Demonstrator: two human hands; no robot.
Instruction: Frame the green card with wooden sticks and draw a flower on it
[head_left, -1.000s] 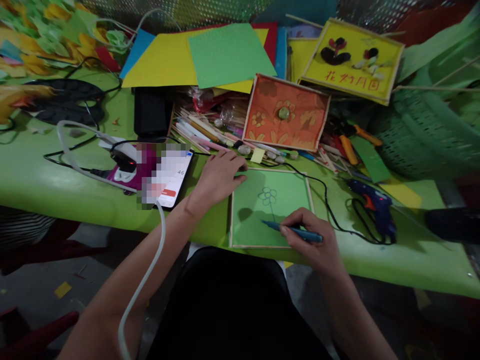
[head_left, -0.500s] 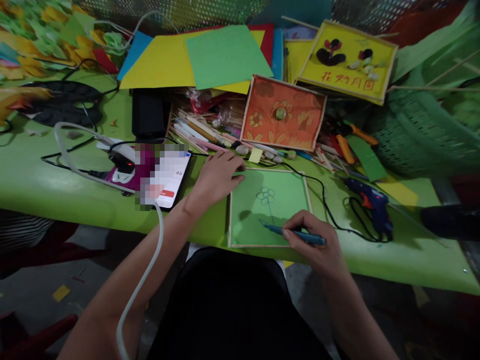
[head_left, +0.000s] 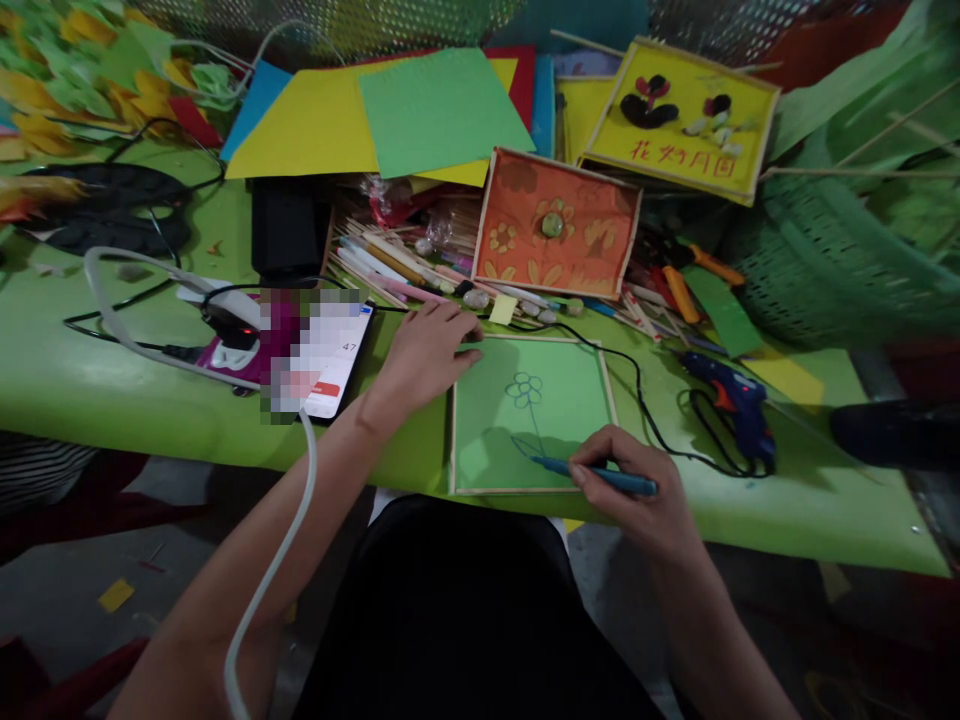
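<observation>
My right hand [head_left: 630, 490] grips a blue marker pen [head_left: 600, 474], its tip on a green sheet [head_left: 487, 410] set in a thin wooden frame [head_left: 454, 440]. Drawn on the sheet is a flower [head_left: 523, 390] with round petals, a stem, and a leaf outline left of the stem's lower end. Beside the frame's upper left corner, my left hand [head_left: 431, 350] rests on the table with its fingers stretched out, holding nothing. Just left of that hand lies a phone [head_left: 341, 360] with a lit screen.
A blue glue gun [head_left: 731, 405] lies to the right, its black cord running behind the frame. Behind are sticks and pens [head_left: 397, 255], an orange framed picture [head_left: 559, 220], a yellow framed picture [head_left: 682, 120] and a green basket [head_left: 810, 250]. A power strip [head_left: 232, 350] with cables sits left.
The pen tip has moved slightly down and right, and the leaf outline now has a longer lower line reaching toward the stem. My left hand stays in place by the frame.
</observation>
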